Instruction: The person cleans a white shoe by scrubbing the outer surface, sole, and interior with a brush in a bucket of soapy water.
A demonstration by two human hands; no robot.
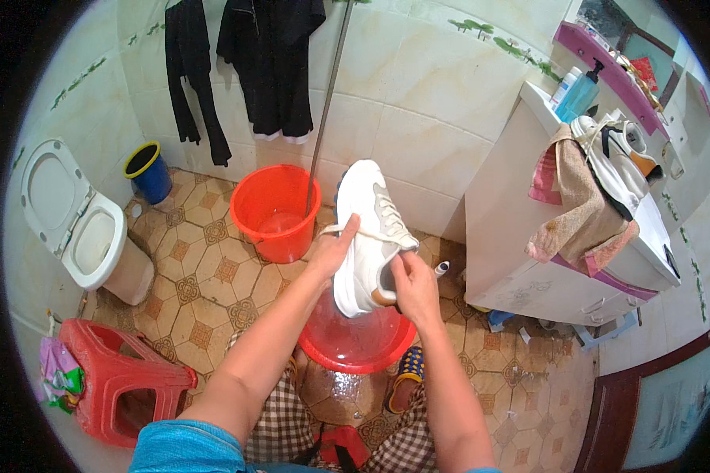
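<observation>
A white lace-up sneaker [361, 236] with pale laces and a tan heel patch is held up between my hands, its toe pointing away from me. My left hand [329, 251] grips the side of the sneaker, thumb over the upper near a loose lace. The fingers of my right hand [413, 287] reach into the shoe's opening and hold its collar by the heel. Below the sneaker, a red plastic basin [355, 360] with some liquid in it sits on the wet floor between my feet.
A red bucket [275, 236] with a long pole [325, 112] stands by the wall. On the left are a toilet [94, 242], a blue bin [154, 183] and a red plastic stool [100, 378]. More shoes [615, 159] and a towel [574, 201] lie on the right-hand cabinet [503, 219].
</observation>
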